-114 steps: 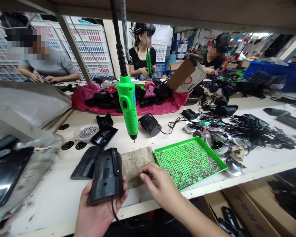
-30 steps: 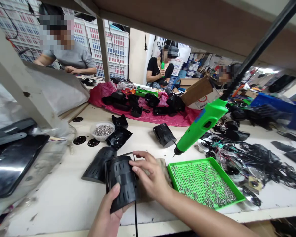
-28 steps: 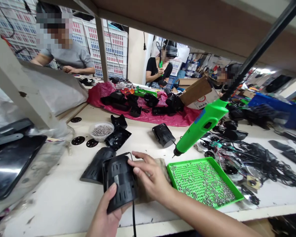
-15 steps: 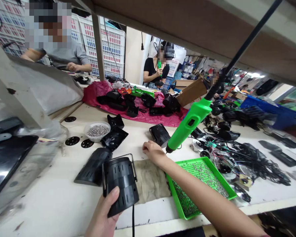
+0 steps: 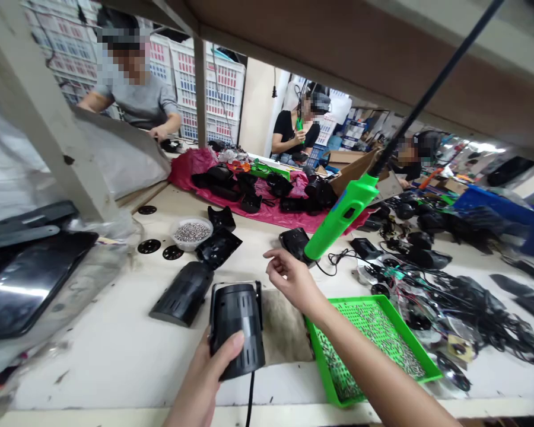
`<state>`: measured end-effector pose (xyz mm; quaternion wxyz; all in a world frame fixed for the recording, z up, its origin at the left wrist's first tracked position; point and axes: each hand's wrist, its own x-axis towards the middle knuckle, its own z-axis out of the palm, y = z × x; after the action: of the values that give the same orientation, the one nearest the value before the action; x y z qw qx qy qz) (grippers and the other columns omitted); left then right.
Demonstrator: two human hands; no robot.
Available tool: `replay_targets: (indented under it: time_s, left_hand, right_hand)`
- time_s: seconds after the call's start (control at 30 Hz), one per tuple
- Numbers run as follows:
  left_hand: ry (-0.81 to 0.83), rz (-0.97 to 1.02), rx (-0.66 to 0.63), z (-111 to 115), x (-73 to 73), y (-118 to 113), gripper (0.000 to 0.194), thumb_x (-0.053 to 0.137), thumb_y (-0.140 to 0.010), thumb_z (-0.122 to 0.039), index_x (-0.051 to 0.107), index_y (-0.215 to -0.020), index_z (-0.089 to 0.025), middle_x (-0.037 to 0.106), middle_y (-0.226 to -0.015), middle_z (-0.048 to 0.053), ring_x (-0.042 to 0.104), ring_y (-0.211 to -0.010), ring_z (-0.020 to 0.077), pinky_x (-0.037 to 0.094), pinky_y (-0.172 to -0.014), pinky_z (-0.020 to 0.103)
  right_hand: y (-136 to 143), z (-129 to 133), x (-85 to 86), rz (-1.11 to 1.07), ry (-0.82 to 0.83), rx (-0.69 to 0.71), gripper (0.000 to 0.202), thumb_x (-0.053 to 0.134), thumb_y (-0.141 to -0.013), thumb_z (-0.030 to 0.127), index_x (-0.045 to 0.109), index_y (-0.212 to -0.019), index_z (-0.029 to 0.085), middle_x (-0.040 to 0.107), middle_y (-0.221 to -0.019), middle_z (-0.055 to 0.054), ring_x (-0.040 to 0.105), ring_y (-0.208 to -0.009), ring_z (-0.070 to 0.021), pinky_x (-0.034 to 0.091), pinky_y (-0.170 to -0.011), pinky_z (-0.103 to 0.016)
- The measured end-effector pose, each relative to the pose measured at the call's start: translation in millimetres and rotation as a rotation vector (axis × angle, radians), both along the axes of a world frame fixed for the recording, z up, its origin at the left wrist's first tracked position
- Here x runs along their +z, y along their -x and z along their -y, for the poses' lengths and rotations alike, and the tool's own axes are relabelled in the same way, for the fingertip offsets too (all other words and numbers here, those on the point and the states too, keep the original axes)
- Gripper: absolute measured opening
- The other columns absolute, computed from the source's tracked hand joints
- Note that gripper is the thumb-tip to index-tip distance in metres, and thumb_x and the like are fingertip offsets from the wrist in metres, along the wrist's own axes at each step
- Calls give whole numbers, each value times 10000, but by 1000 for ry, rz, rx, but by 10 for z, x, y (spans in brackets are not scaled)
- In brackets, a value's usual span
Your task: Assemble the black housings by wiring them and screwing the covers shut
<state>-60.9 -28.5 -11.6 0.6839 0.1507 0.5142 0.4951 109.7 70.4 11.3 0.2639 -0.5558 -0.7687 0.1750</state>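
Note:
My left hand (image 5: pixel 216 362) grips a black slotted lamp housing (image 5: pixel 238 332), with the thumb across its front. A bracket (image 5: pixel 258 305) loops around the housing's top, and a black cable (image 5: pixel 250 397) hangs from its lower end. My right hand (image 5: pixel 289 276) holds nothing; its fingers are loosely bent and apart. Just beyond that hand, a green electric screwdriver (image 5: pixel 342 216) hangs at a slant, and its tip is hidden. Behind the screwdriver's lower end lies a black housing part (image 5: pixel 293 240). Below my right forearm sits a green tray of screws (image 5: pixel 427 362).
A grey cloth (image 5: pixel 285 332) lies beside the held housing. Black shells (image 5: pixel 182 293), a bowl of small metal parts (image 5: pixel 191 243) and black discs (image 5: pixel 149 246) are at left. Tangled wires (image 5: pixel 467 308) cover the right. A shelf (image 5: pixel 338 47) hangs overhead; co-workers sit beyond.
The camera view has shifted, moving the scene rightward in the picture. My right hand's fingers have spread more. The housing in my left hand has turned slightly.

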Motion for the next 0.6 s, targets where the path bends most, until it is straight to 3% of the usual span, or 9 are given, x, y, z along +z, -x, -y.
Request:
replay_targets:
  time_s: [0.1,0.2,0.43,0.6]
  left_hand:
    - [-63,-88,-24,-24,-28,-18,544,803,-619,-439,675,-1092,-202,733,-1064,99,623,-1105,351,491,-943,474]
    - [-114,-138,-82,-42,-57,-15,591,795,-627,-468,656,-1139,-207,713,-1129,94,588,-1161,333,454,-992,438]
    - [-202,-200,-85,-39,-40,-37,641,753,-675,-493,603,-1246,-242,669,-1232,95,575,-1191,328,440,-1006,426]
    - [-215,-228,-99,-49,-78,-46,651,784,-639,-497,625,-1208,-224,696,-1166,108,583,-1177,348,429,-1023,451]
  right_hand:
    - [186,269,219,-135,-77,88,116,524,-917,170,631,-955,194,670,-883,-18,633,-817,-134,496,-752,-253]
    - [372,411,289,-182,-108,188,56,622,-876,156,660,-853,189,663,-832,-8,623,-788,-134,485,-741,-247]
    - [522,361,315,238,-126,220,72,641,-869,154,704,-835,162,656,-856,-43,607,-825,-191,463,-756,-308]
    - [515,362,364,350,-201,244,134,589,-899,176,683,-808,153,640,-818,-37,597,-794,-187,445,-699,-293]
